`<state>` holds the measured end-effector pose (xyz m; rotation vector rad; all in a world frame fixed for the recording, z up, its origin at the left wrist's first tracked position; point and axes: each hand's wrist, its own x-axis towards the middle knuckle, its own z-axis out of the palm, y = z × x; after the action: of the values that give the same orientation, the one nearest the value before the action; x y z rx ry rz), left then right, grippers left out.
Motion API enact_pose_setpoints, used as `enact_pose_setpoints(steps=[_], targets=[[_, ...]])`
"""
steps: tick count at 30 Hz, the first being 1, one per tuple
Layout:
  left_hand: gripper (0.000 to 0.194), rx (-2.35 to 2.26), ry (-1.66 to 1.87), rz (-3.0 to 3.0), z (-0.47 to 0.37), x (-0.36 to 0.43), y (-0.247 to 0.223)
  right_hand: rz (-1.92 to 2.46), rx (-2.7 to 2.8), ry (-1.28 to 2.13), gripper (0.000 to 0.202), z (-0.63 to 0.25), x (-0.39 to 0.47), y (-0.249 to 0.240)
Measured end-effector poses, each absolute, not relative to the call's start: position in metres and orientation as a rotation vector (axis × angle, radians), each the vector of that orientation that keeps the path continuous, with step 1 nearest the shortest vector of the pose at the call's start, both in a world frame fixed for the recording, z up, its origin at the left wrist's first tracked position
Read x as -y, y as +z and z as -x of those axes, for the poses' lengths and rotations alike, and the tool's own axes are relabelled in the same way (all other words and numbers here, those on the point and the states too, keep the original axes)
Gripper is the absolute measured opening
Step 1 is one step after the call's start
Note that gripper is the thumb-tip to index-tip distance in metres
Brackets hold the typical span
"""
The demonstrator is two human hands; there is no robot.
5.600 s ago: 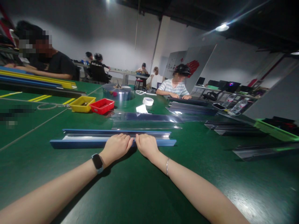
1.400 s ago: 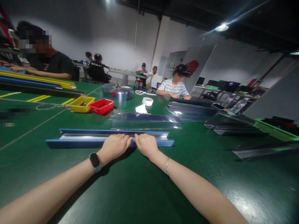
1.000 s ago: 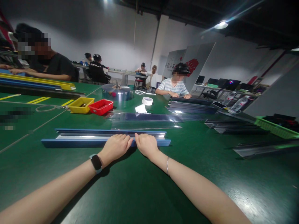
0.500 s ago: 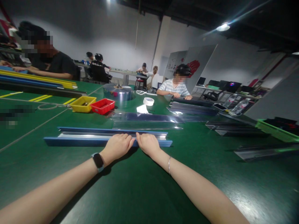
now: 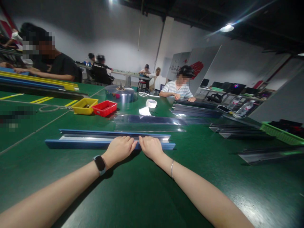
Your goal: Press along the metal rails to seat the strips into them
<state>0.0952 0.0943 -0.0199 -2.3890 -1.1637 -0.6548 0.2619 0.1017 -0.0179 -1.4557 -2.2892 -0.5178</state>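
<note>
A long blue channel profile (image 5: 78,144) lies crosswise on the green table, its hollow side up, with a pale strip along the inside. My left hand (image 5: 120,148) rests over its near wall right of the middle, fingers curled into the channel. Close beside it, my right hand (image 5: 150,146) grips the same wall, the thumbs almost meeting. The fingertips of both hands are hidden inside the profile. Just beyond it lie clear plastic strips (image 5: 156,119).
A yellow bin (image 5: 85,106) with small parts and a red bin (image 5: 104,108) stand beyond the profile. Behind are a film roll (image 5: 121,94) and a tape roll (image 5: 151,103). Dark profiles (image 5: 242,131) and a green basket (image 5: 282,133) lie right. Co-workers sit across the table.
My hands and the blue profile stay practically where they were. Only slight movement shows among the people in the background.
</note>
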Motion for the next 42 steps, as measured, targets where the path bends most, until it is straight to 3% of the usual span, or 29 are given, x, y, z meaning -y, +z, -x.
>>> enact_pose_setpoints(steps=[42], targets=[[0.035, 1.170, -0.710, 2.356, -0.095, -0.093, -0.020, 1.506, 2.212, -0.581, 0.046, -0.257, -0.094, -0.016]])
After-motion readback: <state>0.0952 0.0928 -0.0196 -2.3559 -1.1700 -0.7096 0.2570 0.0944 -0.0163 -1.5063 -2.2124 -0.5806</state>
